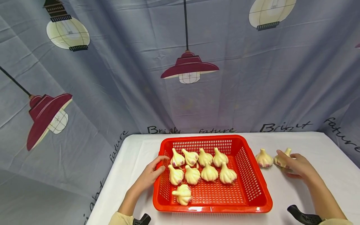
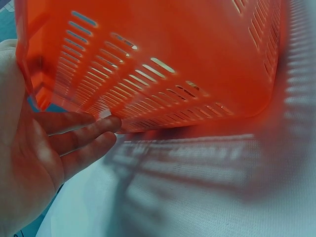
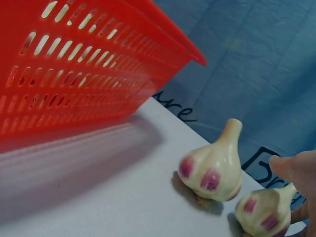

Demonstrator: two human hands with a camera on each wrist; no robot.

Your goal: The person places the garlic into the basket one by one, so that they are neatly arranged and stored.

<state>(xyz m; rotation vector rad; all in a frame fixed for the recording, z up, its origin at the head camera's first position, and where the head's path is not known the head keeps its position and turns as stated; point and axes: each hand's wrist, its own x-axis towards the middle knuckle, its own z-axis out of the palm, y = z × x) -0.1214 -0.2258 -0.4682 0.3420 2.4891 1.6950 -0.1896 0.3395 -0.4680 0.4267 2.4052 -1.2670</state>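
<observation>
Several cream garlic bulbs [image 1: 192, 175] with purple patches lie in rows inside a red plastic basket [image 1: 257, 190]. At the basket's left rim my left hand [image 1: 147, 175] grips the edge; the left wrist view shows its fingers [image 2: 81, 140] outside the slotted wall. To the right of the basket, two more bulbs stand on the white table. The nearer garlic bulb [image 3: 212, 168] is untouched. Around the farther garlic bulb [image 3: 264, 212] my right hand [image 1: 299, 165] spreads its fingers, one raised above it in the right wrist view. Whether the hidden fingers touch that bulb is unclear.
A white cloth-covered table [image 1: 135, 156] lies beneath the basket. Behind it hangs a grey-blue curtain [image 1: 239, 93] printed with lamps and lettering. Dark wrist mounts [image 1: 305, 215] show at both forearms.
</observation>
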